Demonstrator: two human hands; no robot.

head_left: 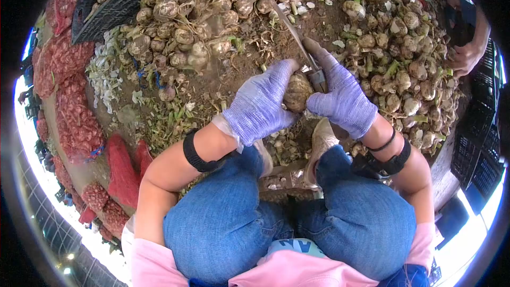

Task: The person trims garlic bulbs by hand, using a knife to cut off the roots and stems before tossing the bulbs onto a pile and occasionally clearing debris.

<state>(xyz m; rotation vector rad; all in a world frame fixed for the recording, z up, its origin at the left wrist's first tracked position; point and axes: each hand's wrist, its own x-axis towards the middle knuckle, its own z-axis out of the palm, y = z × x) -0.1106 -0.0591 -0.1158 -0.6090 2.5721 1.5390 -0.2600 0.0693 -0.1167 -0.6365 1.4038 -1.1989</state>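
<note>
My left hand (261, 98), in a purple-and-white glove, is closed around a dirt-covered garlic bulb (298, 92). The matching gloved right hand (342, 95) grips a metal cutting tool (291, 27), whose long narrow strip reaches up and away over the ground. The tool's bright metal part lies right beside the bulb, with my right thumb close to the bulb's side. Both hands are in front of my knees, above soil strewn with trimmings. My right fingers hide part of the tool.
Heaped garlic bulbs (183, 37) lie ahead to the left, with another pile (401, 69) at right. Red mesh sacks (79, 111) line the left side near a black crate (109, 8). Another person's hand (470, 56) shows at far right, by more black crates (473, 151).
</note>
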